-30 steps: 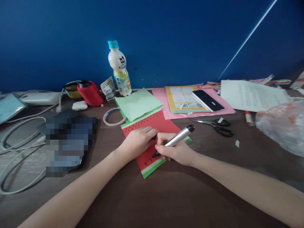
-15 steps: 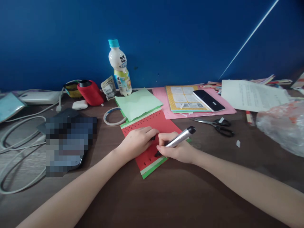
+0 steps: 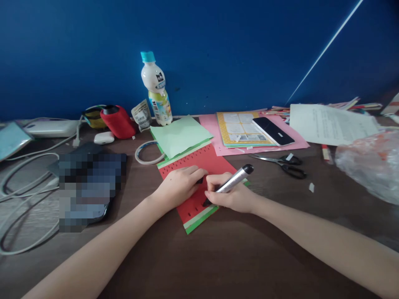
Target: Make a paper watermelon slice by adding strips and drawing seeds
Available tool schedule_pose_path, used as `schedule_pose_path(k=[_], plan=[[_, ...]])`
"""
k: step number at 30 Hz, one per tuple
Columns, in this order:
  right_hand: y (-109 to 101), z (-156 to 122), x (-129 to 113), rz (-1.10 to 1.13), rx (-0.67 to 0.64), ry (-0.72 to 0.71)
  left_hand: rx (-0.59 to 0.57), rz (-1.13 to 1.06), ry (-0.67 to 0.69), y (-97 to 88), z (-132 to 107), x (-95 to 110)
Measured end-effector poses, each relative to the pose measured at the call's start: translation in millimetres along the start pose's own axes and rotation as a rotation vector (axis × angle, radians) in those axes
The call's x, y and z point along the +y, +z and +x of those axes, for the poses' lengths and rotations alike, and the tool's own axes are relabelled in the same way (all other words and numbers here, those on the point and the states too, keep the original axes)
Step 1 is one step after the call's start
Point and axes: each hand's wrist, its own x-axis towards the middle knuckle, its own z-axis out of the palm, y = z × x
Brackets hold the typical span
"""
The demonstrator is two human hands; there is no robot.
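Observation:
My right hand (image 3: pixel 232 195) grips a silver marker (image 3: pixel 233 180) with a black end. The marker's dark tip touches the red paper (image 3: pixel 193 205) close to its lower pale and green border. Black seed-like marks dot that paper near its upper and lower edges. My left hand (image 3: pixel 183 187) rests on the red paper, its fingers curled around a small black piece that looks like the marker cap (image 3: pixel 200 181), mostly hidden. Beyond the hands, a pale green sheet (image 3: pixel 181 137) lies over the red paper's far end.
A roll of tape (image 3: pixel 139 154) and a drink bottle (image 3: pixel 159 97) stand left of the sheets. Scissors (image 3: pixel 288 166), a white-edged phone (image 3: pixel 272 131) on pink paper (image 3: pixel 207 124) and a plastic bag (image 3: pixel 370 170) are to the right. Cables (image 3: pixel 25 191) coil at left.
The view has shifted very slightly. The hands, the marker and the paper stay almost in place, with the marker tip still at the same spot.

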Motion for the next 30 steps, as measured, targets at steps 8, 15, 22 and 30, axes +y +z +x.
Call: schedule_pose_path(k=[8, 15, 22, 30], plan=[[-0.2, -0.2, -0.4, 0.011, 0.005, 0.009, 0.011, 0.010, 0.017, 0.6, 0.0, -0.4], [-1.1, 0.2, -0.8, 0.023, -0.012, 0.011, 0.007, 0.015, 0.008, -0.2, 0.1, -0.2], [0.2, 0.4, -1.8, 0.027, -0.008, 0.002, 0.011, 0.014, 0.006, -1.1, -0.7, -0.1], [-2.8, -1.8, 4.1, 0.246, 0.064, 0.068, 0.016, 0.048, 0.116, -2.4, -3.3, -5.1]])
